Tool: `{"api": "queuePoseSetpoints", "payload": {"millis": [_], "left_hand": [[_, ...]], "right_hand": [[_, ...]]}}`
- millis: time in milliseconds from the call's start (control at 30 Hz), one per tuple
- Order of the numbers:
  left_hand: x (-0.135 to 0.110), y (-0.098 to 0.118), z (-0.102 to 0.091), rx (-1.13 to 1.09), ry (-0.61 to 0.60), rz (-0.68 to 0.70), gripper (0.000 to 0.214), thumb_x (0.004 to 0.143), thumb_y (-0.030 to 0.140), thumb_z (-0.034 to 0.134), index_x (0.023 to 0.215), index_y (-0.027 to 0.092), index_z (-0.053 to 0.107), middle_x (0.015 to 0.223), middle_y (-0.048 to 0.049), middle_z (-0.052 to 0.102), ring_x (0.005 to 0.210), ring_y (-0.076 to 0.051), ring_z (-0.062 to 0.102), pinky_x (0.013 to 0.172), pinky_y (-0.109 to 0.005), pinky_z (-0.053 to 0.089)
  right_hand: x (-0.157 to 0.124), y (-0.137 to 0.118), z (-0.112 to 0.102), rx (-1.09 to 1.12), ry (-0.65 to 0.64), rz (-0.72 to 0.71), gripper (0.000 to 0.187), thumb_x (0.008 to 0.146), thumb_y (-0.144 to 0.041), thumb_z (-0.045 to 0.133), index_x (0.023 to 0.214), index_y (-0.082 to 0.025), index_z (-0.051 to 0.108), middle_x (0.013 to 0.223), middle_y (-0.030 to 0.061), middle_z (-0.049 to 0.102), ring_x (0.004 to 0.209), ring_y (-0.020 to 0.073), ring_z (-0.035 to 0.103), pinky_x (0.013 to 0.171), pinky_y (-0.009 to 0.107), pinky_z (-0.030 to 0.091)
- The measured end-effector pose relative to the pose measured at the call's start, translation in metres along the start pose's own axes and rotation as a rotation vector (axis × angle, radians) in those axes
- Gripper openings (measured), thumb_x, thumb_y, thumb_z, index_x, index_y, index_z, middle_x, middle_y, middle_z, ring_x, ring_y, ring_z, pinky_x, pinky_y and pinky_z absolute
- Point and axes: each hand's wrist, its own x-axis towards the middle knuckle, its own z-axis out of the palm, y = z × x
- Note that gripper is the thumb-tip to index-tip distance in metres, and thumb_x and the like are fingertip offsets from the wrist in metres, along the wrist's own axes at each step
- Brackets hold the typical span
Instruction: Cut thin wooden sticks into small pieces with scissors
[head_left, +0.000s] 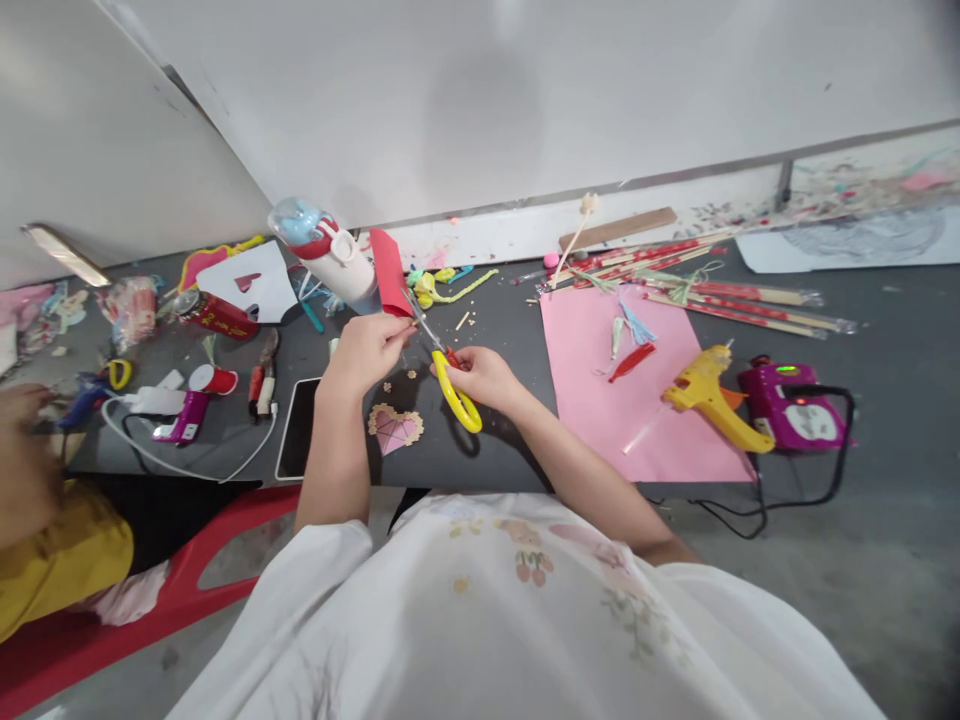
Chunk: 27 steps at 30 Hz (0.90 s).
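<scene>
My left hand (367,350) pinches the lower edge of a red paper strip (390,272), holding it upright above the dark table (495,330). Yellow-handled scissors (450,385) sit in my right hand (484,375), fingers through the loops, and the blades reach up-left to the bottom of the red paper. A pink heart-shaped cutout (395,428) lies on the table just below both hands.
Pink paper sheet (637,420) lies to the right with a yellow glue gun (709,395) and a purple device (787,405). Bundled sticks (720,290) lie behind. A bottle (326,250), red can (217,315), phone (298,440) and clutter sit left. Another person's arm (30,470) is far left.
</scene>
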Motion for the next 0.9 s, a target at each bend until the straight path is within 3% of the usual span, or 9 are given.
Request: {"api": "queuePoseSetpoints", "payload": {"millis": [133, 333, 700, 900], "left_hand": [[0.002, 0.007, -0.007, -0.086, -0.057, 0.022, 0.03, 0.087, 0.031, 0.046, 0.072, 0.015, 0.066, 0.073, -0.0045, 0.067, 0.068, -0.013, 0.059, 0.063, -0.023, 0.039], [0.003, 0.014, -0.013, -0.041, -0.066, 0.027, 0.031, 0.086, 0.031, 0.045, 0.068, 0.014, 0.065, 0.07, -0.0041, 0.065, 0.066, -0.013, 0.057, 0.062, -0.024, 0.037], [-0.004, 0.006, -0.021, -0.042, 0.008, -0.052, 0.03, 0.085, 0.03, 0.046, 0.065, 0.015, 0.063, 0.068, -0.0022, 0.066, 0.063, -0.012, 0.057, 0.062, -0.023, 0.038], [-0.005, 0.005, -0.019, -0.178, -0.061, -0.097, 0.03, 0.083, 0.032, 0.047, 0.063, 0.014, 0.062, 0.063, -0.0016, 0.064, 0.056, -0.011, 0.053, 0.057, -0.022, 0.039]], "right_hand": [[-0.001, 0.001, 0.001, 0.067, -0.006, -0.047, 0.038, 0.072, -0.053, 0.055, 0.073, -0.015, 0.06, 0.061, -0.0018, 0.052, 0.057, 0.01, 0.045, 0.051, 0.021, 0.031], [-0.003, 0.002, -0.001, 0.059, -0.011, -0.06, 0.039, 0.075, -0.053, 0.052, 0.079, -0.015, 0.061, 0.063, -0.0005, 0.055, 0.058, 0.011, 0.049, 0.051, 0.021, 0.031], [-0.002, 0.002, 0.0, 0.002, -0.003, -0.049, 0.04, 0.071, -0.053, 0.058, 0.076, -0.015, 0.065, 0.062, -0.0006, 0.055, 0.057, 0.0099, 0.045, 0.05, 0.022, 0.028], [-0.004, -0.001, 0.003, 0.026, 0.004, -0.08, 0.035, 0.069, -0.049, 0.061, 0.075, -0.015, 0.06, 0.062, -0.0027, 0.054, 0.055, 0.0088, 0.044, 0.052, 0.021, 0.03]]}}
